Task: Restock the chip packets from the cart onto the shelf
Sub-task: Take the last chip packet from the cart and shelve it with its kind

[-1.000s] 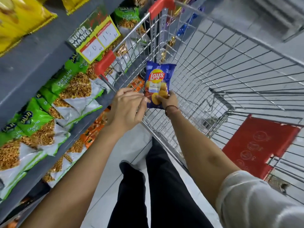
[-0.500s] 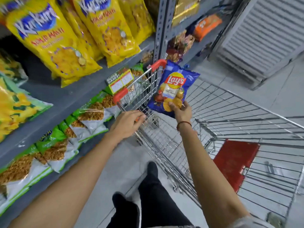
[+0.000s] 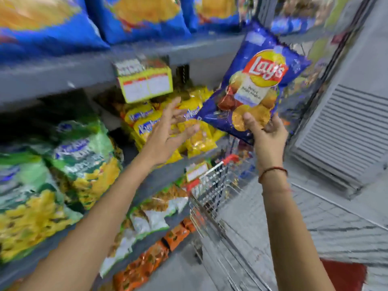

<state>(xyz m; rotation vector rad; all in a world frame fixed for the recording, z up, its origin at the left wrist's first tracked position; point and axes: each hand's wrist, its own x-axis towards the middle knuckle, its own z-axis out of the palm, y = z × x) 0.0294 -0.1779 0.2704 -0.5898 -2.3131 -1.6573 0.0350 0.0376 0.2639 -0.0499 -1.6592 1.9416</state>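
My right hand (image 3: 267, 135) grips the bottom edge of a blue Lay's chip packet (image 3: 257, 85), held upright in front of the grey shelf (image 3: 88, 70). Large blue chip bags (image 3: 134, 15) stand on that upper shelf. My left hand (image 3: 170, 127) is raised with its fingers spread and holds nothing; it hovers in front of the yellow snack packets (image 3: 195, 139), just left of the Lay's packet. The wire cart (image 3: 216, 185) with red corner trim stands low, below both hands.
Green and yellow snack bags (image 3: 63, 164) fill the middle shelf at left. White and orange packets (image 3: 155, 234) sit on lower shelves. A yellow price tag (image 3: 144, 82) hangs from the shelf edge. A grey louvred panel (image 3: 346, 131) stands at right.
The view has tilted up to the upper shelves. My right hand has lifted the Lay's packet up out of the cart. My left hand has let go of the cart rim and opened.
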